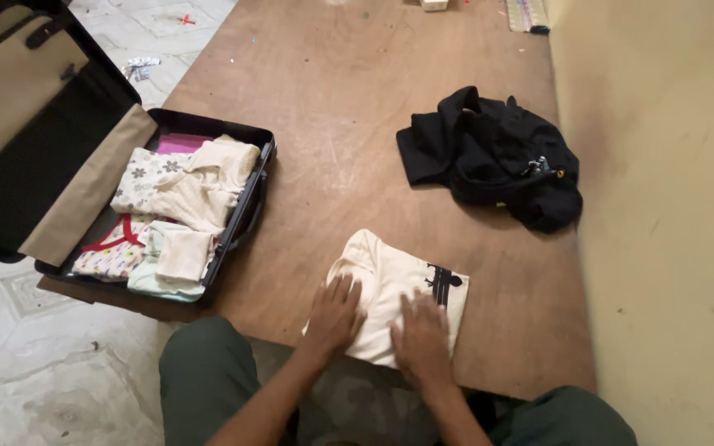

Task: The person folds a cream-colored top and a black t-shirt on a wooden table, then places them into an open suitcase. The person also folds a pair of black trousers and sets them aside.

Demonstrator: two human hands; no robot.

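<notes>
Both hands lie flat with fingers spread, gripping nothing — the left hand (334, 316) and the right hand (420, 336) press on a folded cream shirt (390, 289) at the near edge of the wooden board (332, 124). A crumpled black jacket (493, 157) lies well apart toward the wall, and an open black suitcase (245, 211) of folded clothes (179, 186) sits to the left — nothing lies between them and the shirt. The board rests on a pale tiled floor (51, 388) beside a yellowish wall (663, 206).
</notes>
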